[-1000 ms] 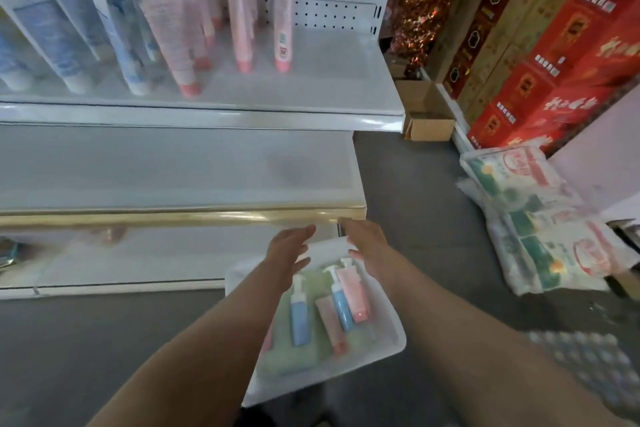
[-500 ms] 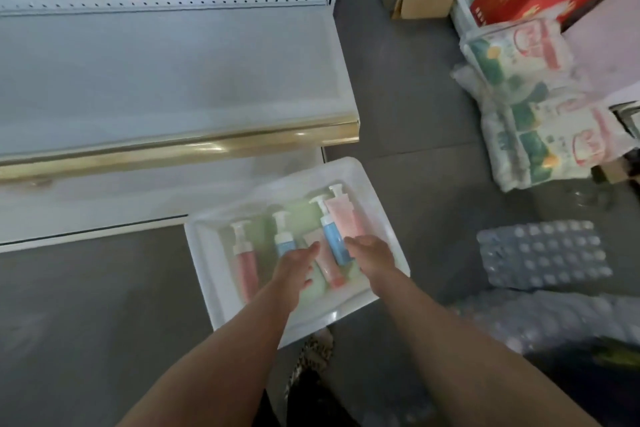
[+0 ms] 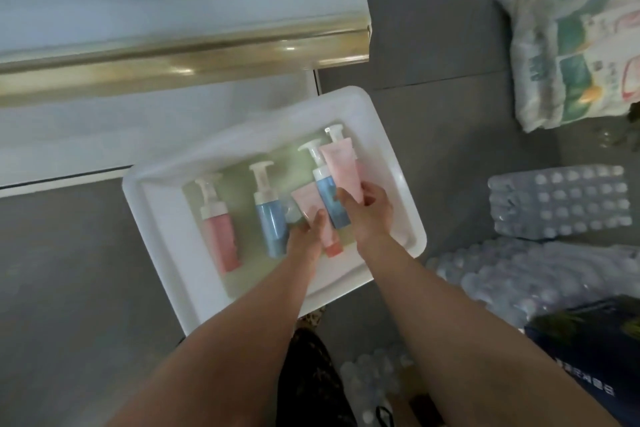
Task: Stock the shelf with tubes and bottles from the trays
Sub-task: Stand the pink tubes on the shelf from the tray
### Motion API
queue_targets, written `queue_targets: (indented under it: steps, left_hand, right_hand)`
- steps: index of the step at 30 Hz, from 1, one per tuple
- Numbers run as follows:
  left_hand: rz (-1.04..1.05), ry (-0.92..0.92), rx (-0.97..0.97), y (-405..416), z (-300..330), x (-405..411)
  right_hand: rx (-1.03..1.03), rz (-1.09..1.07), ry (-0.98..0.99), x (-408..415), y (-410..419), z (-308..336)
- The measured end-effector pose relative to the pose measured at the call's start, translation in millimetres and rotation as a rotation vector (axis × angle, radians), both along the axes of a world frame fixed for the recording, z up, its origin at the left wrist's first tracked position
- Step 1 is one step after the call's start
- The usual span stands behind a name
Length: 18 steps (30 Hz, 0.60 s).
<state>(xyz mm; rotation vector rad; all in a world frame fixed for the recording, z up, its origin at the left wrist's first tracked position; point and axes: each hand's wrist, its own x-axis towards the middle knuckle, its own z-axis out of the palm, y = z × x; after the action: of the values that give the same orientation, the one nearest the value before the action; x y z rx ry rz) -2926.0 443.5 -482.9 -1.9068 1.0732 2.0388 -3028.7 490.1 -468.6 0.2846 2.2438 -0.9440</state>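
A white tray (image 3: 159, 218) lies on the grey floor in front of the shelf's gold front rail (image 3: 173, 59). In it lie a pink pump bottle (image 3: 218, 229), a blue pump bottle (image 3: 268, 218) and a second blue pump bottle (image 3: 325, 191). A white pump head (image 3: 334, 132) shows at the far end. My right hand (image 3: 367, 208) grips a pale pink tube (image 3: 341, 166), tilted up over the tray. My left hand (image 3: 308, 232) closes on another pink tube (image 3: 308, 201) with a coral cap (image 3: 334, 248), thumb across it; its fingers are hidden.
The white bottom shelf (image 3: 138, 128) sits just beyond the tray. Printed bags (image 3: 571, 45) are stacked at the upper right. Shrink-wrapped packs of water bottles (image 3: 561, 201) and a dark blue box (image 3: 588, 357) crowd the floor at the right.
The view tipped down from the shelf to the tray. Both hands dropped into the tray; the right one picked up a pink tube and the left one closed on another.
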Motion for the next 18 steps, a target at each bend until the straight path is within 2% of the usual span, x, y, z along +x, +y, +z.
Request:
queue_targets:
  steps: [8, 14, 18]
  left_hand:
    - [0.175, -0.186, -0.003, 12, -36, -11]
    - [0.114, -0.211, -0.031, 8, -34, -7]
    - [0.079, -0.167, -0.094, 5, -17, 2]
  right_hand:
    - [0.048, -0.022, 0.009, -5, 4, -17]
    - [0.012, 0.012, -0.052, -11, 9, -12]
    - [-0.039, -0.057, -0.154, -4, 17, -5]
